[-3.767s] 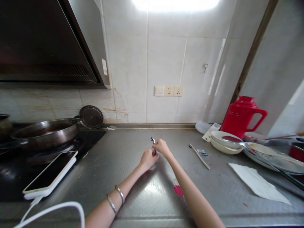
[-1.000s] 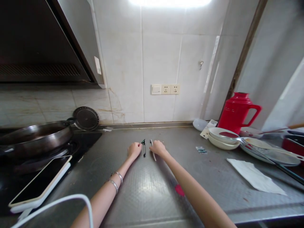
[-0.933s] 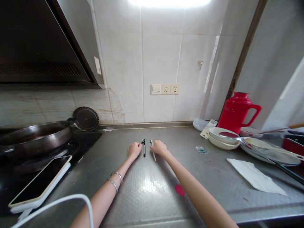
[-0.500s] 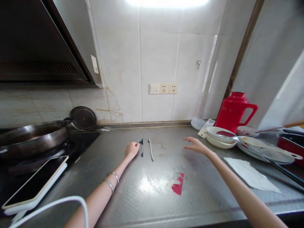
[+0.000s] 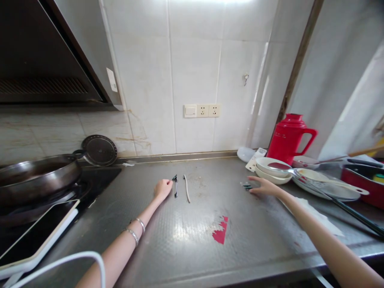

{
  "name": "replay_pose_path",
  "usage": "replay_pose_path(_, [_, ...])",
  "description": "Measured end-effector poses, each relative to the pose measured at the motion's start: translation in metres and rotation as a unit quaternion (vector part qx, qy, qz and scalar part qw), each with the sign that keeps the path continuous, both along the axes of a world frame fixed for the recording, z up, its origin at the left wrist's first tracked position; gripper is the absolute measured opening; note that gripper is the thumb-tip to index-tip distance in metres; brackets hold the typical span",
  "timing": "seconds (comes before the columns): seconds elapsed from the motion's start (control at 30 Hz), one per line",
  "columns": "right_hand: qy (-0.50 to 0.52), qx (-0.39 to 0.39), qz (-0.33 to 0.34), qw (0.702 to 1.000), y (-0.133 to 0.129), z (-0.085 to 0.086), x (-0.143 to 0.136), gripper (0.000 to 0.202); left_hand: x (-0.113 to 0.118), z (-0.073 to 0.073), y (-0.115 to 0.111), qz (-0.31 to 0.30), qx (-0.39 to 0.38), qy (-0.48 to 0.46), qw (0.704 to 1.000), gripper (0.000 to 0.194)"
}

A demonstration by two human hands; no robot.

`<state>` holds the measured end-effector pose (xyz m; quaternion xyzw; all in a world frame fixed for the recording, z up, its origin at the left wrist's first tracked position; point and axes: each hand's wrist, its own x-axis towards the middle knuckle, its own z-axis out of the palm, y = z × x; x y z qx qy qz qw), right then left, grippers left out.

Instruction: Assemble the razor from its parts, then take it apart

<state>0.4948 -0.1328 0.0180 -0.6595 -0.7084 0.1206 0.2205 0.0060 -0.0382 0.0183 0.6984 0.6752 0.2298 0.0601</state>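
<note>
My left hand (image 5: 163,189) is closed in a loose fist on the counter. Its fingertips meet the head of a slim black-and-silver razor (image 5: 176,189), whose handle points toward me. Just right of that lies a thin, pale, slightly bent stick (image 5: 187,189). My right hand (image 5: 264,187) reaches low over the counter at the right, thumb and fingers apart. At its fingertips is a small clear packet (image 5: 246,186) with dark greenish pieces; whether the fingers touch it I cannot tell. A torn red patch (image 5: 220,231) marks the counter nearer to me.
On the left are a steel pan (image 5: 39,172), a stove (image 5: 102,182) and a phone (image 5: 39,236) with a white cable (image 5: 69,256). Stacked bowls (image 5: 271,176), a red thermos (image 5: 285,140), plates, ladles and a white napkin (image 5: 318,216) crowd the right side.
My right hand has moved rightward, and the small packet now shows at its fingertips. My left hand stays by the razor. The view has shifted slightly to the right.
</note>
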Motion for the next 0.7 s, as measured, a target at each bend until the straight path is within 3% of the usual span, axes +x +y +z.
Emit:
replay_pose_path(0.23, [0.05,-0.029,0.024,0.998,0.006,0.004,0.002,0.065,0.0,0.002,-0.001,-0.003,-0.001,0.0,1.0,0.035])
replay_pose_path(0.53, [0.029,-0.015,0.035,0.999,0.01,-0.002,0.007,0.062,0.0,0.001,-0.001,-0.005,0.006,-0.017,1.0,0.034])
replay_pose_path(0.7, [0.022,0.009,0.038,0.999,0.009,0.009,-0.009,0.065,0.0,0.001,0.001,-0.027,0.04,-0.062,0.997,0.033])
